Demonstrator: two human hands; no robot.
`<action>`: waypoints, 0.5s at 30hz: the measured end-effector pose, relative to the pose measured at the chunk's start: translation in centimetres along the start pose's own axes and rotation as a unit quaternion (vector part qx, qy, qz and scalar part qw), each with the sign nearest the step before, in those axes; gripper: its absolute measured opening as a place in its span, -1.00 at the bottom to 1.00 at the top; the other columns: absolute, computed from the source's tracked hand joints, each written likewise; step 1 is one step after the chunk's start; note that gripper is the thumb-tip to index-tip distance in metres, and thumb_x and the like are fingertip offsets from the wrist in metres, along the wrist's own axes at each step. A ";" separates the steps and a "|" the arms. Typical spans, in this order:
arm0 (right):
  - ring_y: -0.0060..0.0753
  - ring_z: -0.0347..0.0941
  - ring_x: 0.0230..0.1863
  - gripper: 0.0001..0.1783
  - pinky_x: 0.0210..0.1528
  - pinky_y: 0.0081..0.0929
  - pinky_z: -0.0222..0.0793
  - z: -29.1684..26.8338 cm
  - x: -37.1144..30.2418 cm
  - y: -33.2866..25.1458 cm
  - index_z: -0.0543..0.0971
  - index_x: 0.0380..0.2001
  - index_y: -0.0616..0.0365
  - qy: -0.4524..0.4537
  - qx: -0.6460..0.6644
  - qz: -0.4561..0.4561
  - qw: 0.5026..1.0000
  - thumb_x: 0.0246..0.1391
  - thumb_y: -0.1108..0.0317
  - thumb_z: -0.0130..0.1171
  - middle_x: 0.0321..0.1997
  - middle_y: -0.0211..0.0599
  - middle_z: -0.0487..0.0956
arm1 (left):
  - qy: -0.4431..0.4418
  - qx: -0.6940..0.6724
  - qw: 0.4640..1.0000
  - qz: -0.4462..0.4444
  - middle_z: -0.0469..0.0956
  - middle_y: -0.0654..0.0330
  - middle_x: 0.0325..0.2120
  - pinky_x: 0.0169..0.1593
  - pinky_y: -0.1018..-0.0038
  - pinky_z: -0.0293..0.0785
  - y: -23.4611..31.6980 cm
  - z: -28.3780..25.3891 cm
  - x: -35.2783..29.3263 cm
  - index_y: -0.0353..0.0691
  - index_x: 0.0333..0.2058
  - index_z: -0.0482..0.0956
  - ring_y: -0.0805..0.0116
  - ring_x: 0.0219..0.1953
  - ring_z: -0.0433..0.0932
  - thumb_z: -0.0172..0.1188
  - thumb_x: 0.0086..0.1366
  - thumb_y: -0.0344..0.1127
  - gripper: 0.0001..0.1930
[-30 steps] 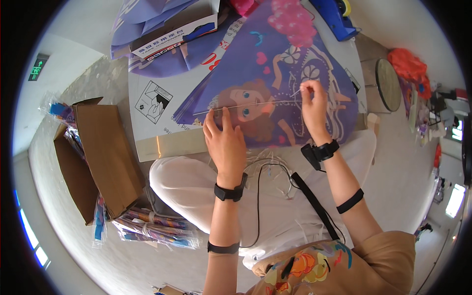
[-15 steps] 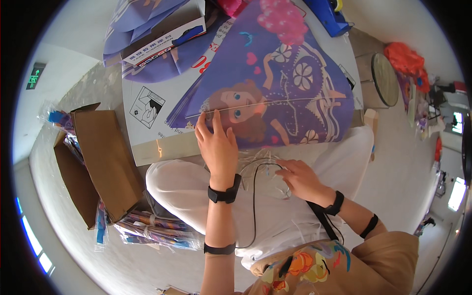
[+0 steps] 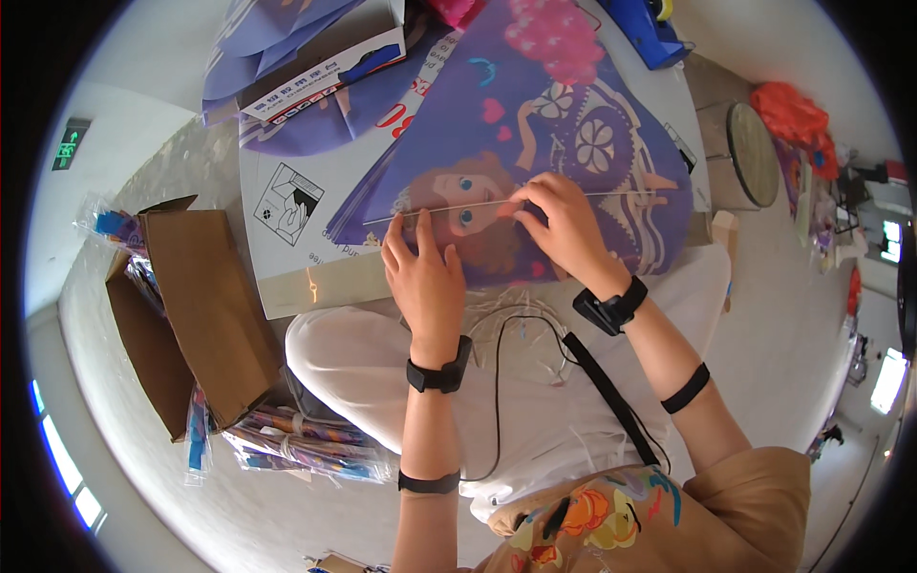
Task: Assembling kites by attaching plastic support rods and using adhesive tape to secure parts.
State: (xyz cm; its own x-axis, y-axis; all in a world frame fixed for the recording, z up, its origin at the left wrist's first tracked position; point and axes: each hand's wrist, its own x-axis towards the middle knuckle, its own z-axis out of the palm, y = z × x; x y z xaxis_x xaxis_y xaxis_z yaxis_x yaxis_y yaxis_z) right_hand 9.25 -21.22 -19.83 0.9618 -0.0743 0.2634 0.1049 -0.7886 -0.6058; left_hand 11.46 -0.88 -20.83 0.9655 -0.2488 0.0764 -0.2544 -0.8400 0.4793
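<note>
A stack of purple printed sheets (image 3: 439,143), fan-shaped and bearing a cartoon figure, lies in front of me. Across the top sheet runs a thin pale rod (image 3: 616,194), roughly left to right. My left hand (image 3: 427,282) rests on the sheet's near left part, fingers apart, with its fingertips pressing at the rod's left end. Near the rod's middle, my right hand (image 3: 565,229) pinches it between thumb and fingers. The sheet beneath lies flat, and part of the rod is hidden by my right fingers.
Under the sheets is a white printed board (image 3: 272,172). An opened carton (image 3: 334,81) and a blue tape dispenser (image 3: 650,33) stand at its far side. A brown cardboard box (image 3: 205,315) and bagged bundles (image 3: 306,444) sit left; a round stool (image 3: 750,158) stands right.
My right hand has moved from above my lap up and forward onto the sheet, and now pinches the rod. My left hand stays at the rod's left end.
</note>
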 end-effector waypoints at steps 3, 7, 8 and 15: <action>-0.14 0.43 -0.25 -0.82 -0.21 -0.25 0.33 1.2 0.7 0.4 0.52 -0.38 0.11 -0.005 -0.011 -0.018 1.000 -0.11 0.55 0.26 -0.37 -0.33 0.47 | -0.001 0.011 1.000 -0.005 0.23 -0.03 0.18 0.17 0.11 0.32 0.0 -0.1 0.0 -0.18 0.17 0.38 -0.07 0.21 0.24 0.24 0.15 -0.35 -0.43; -0.17 0.44 -0.27 -0.85 -0.20 -0.24 0.31 1.7 1.1 0.9 0.53 -0.44 0.10 0.000 -0.019 -0.005 1.000 -0.13 0.53 0.27 -0.39 -0.37 0.48 | -0.001 0.005 1.000 -0.004 0.24 -0.03 0.18 0.19 0.11 0.29 0.0 -0.2 0.1 -0.17 0.18 0.37 -0.08 0.19 0.25 0.25 0.14 -0.35 -0.41; -0.17 0.44 -0.27 -0.85 -0.20 -0.24 0.31 1.7 1.1 0.9 0.53 -0.44 0.10 -0.001 -0.019 -0.005 1.000 -0.13 0.53 0.27 -0.39 -0.37 0.48 | 0.000 -0.001 1.000 -0.006 0.25 -0.04 0.17 0.20 0.11 0.28 0.0 -0.2 0.1 -0.16 0.19 0.37 -0.11 0.17 0.26 0.26 0.14 -0.35 -0.41; -0.21 0.44 -0.28 -0.87 -0.21 -0.29 0.27 1.5 0.9 1.3 0.53 -0.46 0.08 -0.004 -0.026 0.014 1.000 -0.10 0.52 0.27 -0.41 -0.39 0.47 | 0.001 0.000 1.000 -0.004 0.25 -0.03 0.17 0.21 0.11 0.27 0.0 -0.2 0.1 -0.16 0.19 0.37 -0.10 0.18 0.25 0.25 0.14 -0.35 -0.40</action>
State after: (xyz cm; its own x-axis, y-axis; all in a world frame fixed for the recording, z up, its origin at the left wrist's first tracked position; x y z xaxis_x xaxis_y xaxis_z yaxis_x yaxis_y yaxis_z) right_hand 10.64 -21.43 -21.51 0.9661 -0.0915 0.2413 0.0657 -0.8170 -0.5729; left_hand 11.59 -0.80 -20.67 0.9676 -0.2415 0.0742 -0.2469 -0.8416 0.4804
